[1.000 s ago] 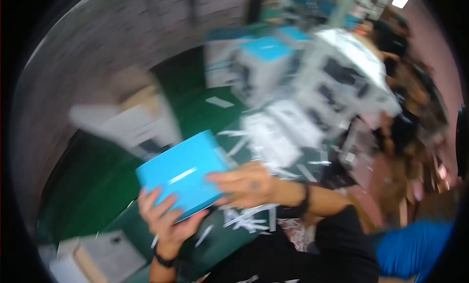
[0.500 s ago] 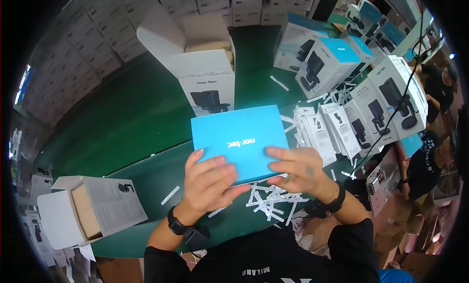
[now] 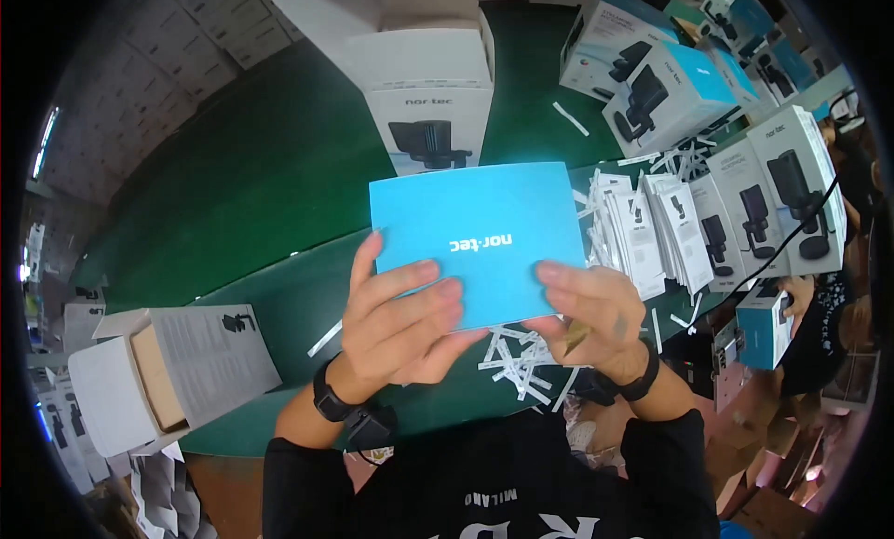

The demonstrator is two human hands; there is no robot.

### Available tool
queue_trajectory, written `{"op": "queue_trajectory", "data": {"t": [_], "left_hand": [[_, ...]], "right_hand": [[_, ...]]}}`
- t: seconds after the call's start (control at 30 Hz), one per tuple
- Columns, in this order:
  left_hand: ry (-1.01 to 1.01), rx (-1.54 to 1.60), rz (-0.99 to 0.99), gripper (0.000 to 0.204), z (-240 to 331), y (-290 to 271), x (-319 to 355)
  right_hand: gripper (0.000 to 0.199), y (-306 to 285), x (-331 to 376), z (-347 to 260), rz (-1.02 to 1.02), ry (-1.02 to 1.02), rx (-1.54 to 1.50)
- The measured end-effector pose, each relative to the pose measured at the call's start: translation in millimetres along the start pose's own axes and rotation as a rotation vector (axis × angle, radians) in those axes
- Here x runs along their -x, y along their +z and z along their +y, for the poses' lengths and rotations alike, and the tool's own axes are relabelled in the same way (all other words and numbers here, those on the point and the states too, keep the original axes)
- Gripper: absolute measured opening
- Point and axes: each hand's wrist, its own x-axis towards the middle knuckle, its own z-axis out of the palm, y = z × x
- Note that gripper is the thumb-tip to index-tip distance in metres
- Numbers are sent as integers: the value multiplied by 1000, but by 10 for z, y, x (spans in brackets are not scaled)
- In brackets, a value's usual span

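Note:
A carton with a bright blue face (image 3: 477, 208) is held between my two hands, its printed lettering upside down to me. My left hand (image 3: 400, 320) grips its near left corner, fingers across the blue face and thumb below the near edge. My right hand (image 3: 601, 320) holds the near right corner in the same way. The carton's other sides are mostly hidden. Just beyond it stands an open white box (image 3: 424, 111) with a microphone picture and raised flaps. Loose white paper strips (image 3: 517, 364) lie on the green table (image 3: 251, 195) below the carton.
At the left edge an open white box (image 3: 214, 367) lies tilted, brown cardboard inside. Stacked folded leaflets (image 3: 643, 246) sit at right, beside flat white box sleeves (image 3: 745, 204). Blue-topped boxes (image 3: 666, 97) stand far right. Another person's hand (image 3: 798, 294) holds a blue-and-white box (image 3: 765, 327).
The view has shifted slightly. The blue-faced carton, still in both hands, sits a bit higher and more level. At right, the other person's blue-and-white box now shows more fully.

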Motion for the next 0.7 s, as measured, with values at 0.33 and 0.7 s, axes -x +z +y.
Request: {"op": "queue_trajectory", "data": {"t": [0.33, 0.7], "left_hand": [[-31, 127, -82, 64, -480, 67, 23], [-12, 146, 77, 51, -335, 132, 77]], "right_hand": [[57, -127, 64, 483, -91, 102, -189], [58, 28, 183, 394, 38, 127, -126]]}}
